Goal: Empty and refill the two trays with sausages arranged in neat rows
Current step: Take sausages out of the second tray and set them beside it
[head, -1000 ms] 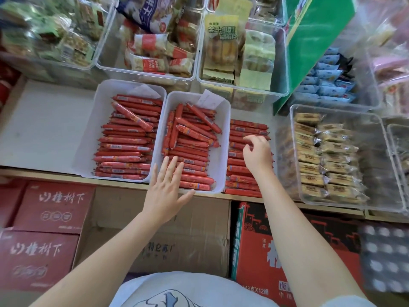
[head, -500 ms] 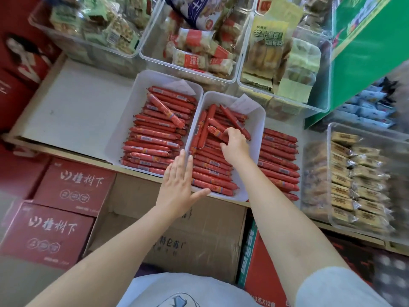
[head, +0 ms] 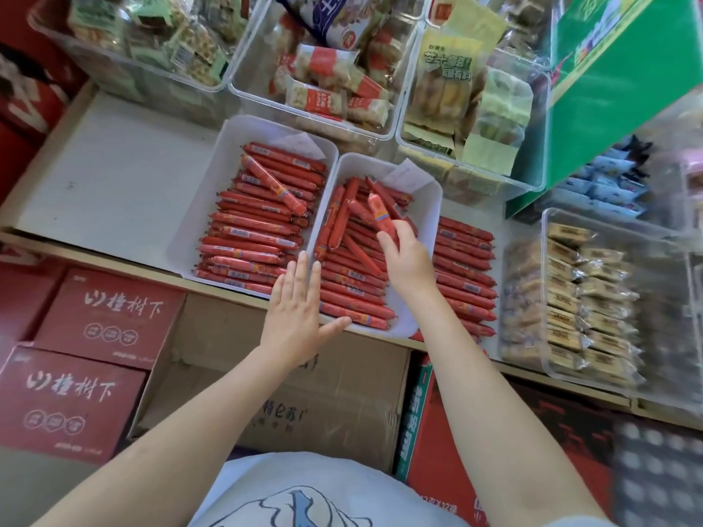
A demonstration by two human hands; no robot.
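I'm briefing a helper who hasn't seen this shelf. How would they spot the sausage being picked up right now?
Find the two white plastic trays side by side on the shelf and take the right-hand tray. Over its middle, the right hand grips one red-wrapped sausage. Unlike the sausages lying flat in rows, it is lifted and points away from the person.

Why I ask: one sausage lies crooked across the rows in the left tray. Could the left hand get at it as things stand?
Probably yes. The left hand is open and holds nothing at the trays' near edge, and the slanted sausage lies on top of the left tray rows, uncovered.
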